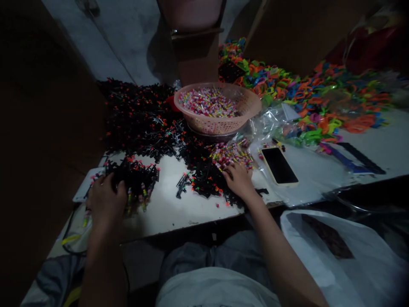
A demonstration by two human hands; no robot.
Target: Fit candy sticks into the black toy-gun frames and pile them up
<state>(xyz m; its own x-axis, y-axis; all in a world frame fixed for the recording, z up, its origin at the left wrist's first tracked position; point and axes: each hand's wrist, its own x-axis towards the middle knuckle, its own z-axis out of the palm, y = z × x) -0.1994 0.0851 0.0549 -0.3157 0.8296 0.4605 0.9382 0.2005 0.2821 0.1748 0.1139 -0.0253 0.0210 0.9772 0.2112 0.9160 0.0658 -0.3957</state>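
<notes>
My left hand (107,198) rests at the left end of the table, at a heap of small black plastic toy guns (140,170) with red-orange ends. Its thumb and forefinger are apart; the other fingers are partly hidden. Several small pink-and-yellow tubes (142,197) lie on the near side of that heap. My right hand (238,179) reaches into a small pile of such tubes (234,153), beside a second heap of black toy guns (204,177). Its fingers are bent together at the pile; what they pinch is too small to make out.
A pink plastic basket (217,123) full of small tubes stands at the back. Behind left lies a large black heap (137,115). Colourful plastic pieces (287,85) cover the back right. A phone (280,166) lies right of my hand, and a white sack (345,256) hangs below the edge.
</notes>
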